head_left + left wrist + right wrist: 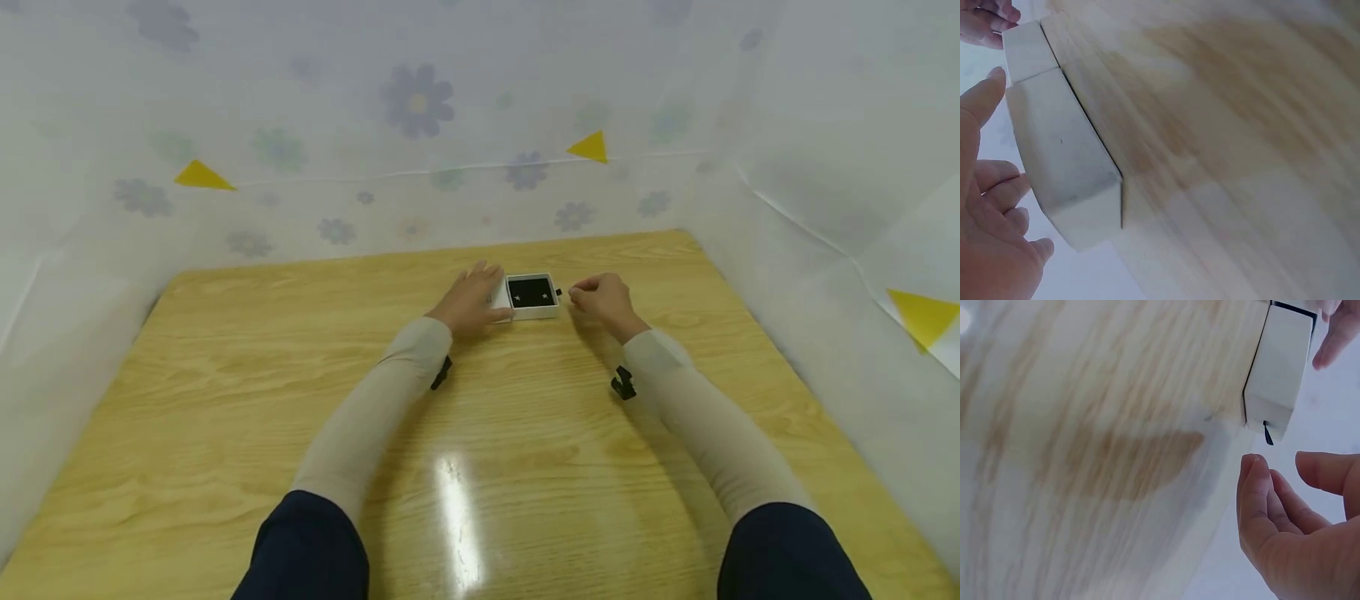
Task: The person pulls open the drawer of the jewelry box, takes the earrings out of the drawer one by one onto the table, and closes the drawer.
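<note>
A small white drawer box (534,313) lies on the table with its tray slid out to the right of its sleeve (1063,144). Inside the tray is a black insert (531,288) bearing two tiny silvery star-shaped pieces, perhaps earrings. My left hand (471,300) spreads over the sleeve, thumb on the near side and fingers beyond it; whether it presses on the box is unclear. Just right of the tray's black pull tab (1267,433) is my right hand (602,300), apart from it. Its thumb and bent fingers have a gap between them, holding nothing.
The wood-grain table (300,367) runs out on both sides and in front of the box. White flower-patterned sheeting (420,192) surrounds its back and sides, with yellow triangles (590,147) on it. A wrist camera (623,383) sits under the right forearm.
</note>
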The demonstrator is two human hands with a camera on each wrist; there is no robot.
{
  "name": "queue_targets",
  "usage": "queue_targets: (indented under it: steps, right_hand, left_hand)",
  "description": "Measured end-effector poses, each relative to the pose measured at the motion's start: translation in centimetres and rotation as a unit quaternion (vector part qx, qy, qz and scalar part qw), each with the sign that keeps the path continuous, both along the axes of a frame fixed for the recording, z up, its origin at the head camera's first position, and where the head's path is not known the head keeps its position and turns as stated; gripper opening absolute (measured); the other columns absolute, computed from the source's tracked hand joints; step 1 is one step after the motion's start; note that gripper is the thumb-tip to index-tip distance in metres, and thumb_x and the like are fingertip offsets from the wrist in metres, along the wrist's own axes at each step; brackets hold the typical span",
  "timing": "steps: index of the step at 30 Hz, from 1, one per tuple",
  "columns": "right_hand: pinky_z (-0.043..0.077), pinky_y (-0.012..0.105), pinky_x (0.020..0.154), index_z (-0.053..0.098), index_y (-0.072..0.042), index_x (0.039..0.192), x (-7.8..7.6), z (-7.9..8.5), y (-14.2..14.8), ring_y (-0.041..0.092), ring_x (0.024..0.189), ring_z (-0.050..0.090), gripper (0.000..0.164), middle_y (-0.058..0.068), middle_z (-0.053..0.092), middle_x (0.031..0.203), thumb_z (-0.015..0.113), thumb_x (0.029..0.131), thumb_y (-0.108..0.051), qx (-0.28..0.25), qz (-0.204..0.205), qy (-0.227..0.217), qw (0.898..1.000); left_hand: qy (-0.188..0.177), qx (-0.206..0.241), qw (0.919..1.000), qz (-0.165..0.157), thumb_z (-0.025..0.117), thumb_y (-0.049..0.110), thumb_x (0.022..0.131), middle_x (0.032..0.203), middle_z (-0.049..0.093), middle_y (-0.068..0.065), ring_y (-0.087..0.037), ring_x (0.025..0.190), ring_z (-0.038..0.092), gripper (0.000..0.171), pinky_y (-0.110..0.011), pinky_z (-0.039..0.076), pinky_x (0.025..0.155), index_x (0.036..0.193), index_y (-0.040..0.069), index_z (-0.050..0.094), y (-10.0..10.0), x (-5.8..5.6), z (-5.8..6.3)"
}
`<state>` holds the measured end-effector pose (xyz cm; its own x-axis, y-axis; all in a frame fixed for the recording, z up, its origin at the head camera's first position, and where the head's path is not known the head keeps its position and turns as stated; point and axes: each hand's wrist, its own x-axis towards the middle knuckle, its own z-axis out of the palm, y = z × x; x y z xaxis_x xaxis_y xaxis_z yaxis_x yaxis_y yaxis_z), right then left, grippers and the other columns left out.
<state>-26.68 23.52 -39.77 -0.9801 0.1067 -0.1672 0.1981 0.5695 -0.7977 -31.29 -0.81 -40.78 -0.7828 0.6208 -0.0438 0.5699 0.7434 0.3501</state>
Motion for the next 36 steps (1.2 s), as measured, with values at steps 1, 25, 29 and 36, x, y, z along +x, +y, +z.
queue_targets:
  steps: [1,25,29,36]
  right_hand:
    - [0.052,0.043,0.091,0.062,0.006,0.12,0.1,0.0,0.0,0.035,0.105,0.063,0.033,0.025,0.064,0.115,0.053,0.098,-0.017,-0.004,0.003,-0.002,1.0]
    - [0.05,0.04,0.096,0.054,0.008,0.128,1.6,0.5,1.6,0.035,0.115,0.059,0.04,0.025,0.057,0.127,0.051,0.1,-0.02,-0.036,0.035,-0.037,0.998]
    - [0.05,0.039,0.097,0.053,0.008,0.129,1.9,0.4,2.1,0.035,0.116,0.058,0.04,0.025,0.056,0.128,0.051,0.101,-0.02,-0.042,0.028,-0.05,0.997]
    - [0.051,0.038,0.095,0.054,0.009,0.129,2.2,0.7,2.5,0.035,0.115,0.059,0.038,0.026,0.056,0.127,0.051,0.1,-0.016,-0.059,0.014,-0.049,0.997]
  left_hand:
    - [-0.002,-0.001,1.0,-0.004,0.058,0.052,0.091,0.158,0.02,-0.012,-0.03,0.148,0.005,0.087,-0.05,0.007,0.119,0.152,0.003,0.023,0.3,-0.1,0.1]
    - [-0.021,-0.032,0.9993,-0.001,0.053,0.05,0.095,0.16,0.017,-0.009,-0.024,0.148,0.004,0.081,-0.046,0.002,0.12,0.154,0.007,0.019,2.1,-0.3,-0.2]
    - [-0.017,-0.032,0.9993,-0.001,0.054,0.05,0.094,0.159,0.019,-0.01,-0.024,0.148,0.006,0.081,-0.047,0.003,0.12,0.154,0.007,0.02,2.3,-0.2,-0.3]
    - [-0.011,-0.023,0.9997,-0.002,0.055,0.049,0.094,0.158,0.023,-0.01,-0.025,0.148,0.01,0.079,-0.047,0.004,0.12,0.153,0.007,0.023,2.8,-0.2,-0.5]
